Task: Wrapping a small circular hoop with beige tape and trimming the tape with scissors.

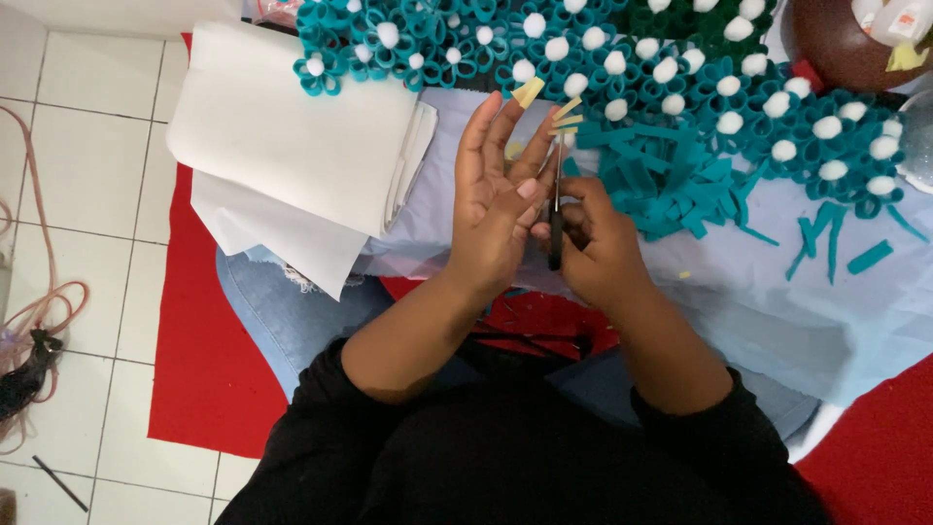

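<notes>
- Black sleeves (505,457) are seen nearest the camera, with blue denim (282,311) over the knees and a red mat (209,379) laid on the white tiled floor (87,185)
- A pale blue cloth (777,311) is spread over the lap and mat, and the work is carried on it
- The left hand (496,209) is held half open above the near middle of the cloth, palm turned inward, fingers stretched upward; a small yellow felt piece (530,92) is pinched at its fingertips
- The right hand (598,243) is closed around the black handles of a pair of scissors (556,209), touching the left hand; the blades are pointed away from the body, up toward the yellow strips (569,115) fringed at the top of the felt
- Whether the blades are open or shut cannot be told
- Loose teal felt strips (661,185) are heaped just beyond the right hand, toward the middle of the cloth, with a few single strips (870,258) scattered toward its right edge
- A folded stack of white fabric (301,136) is laid at the left edge of the cloth, overhanging onto the mat
- Rows of teal looped felt flowers (622,58) with white pompom centres are spread along the far edge of the cloth
- A dark brown round vessel (836,49) is set at the far right corner
- A pink cord (39,301) is coiled on the tiles at the far left
</notes>
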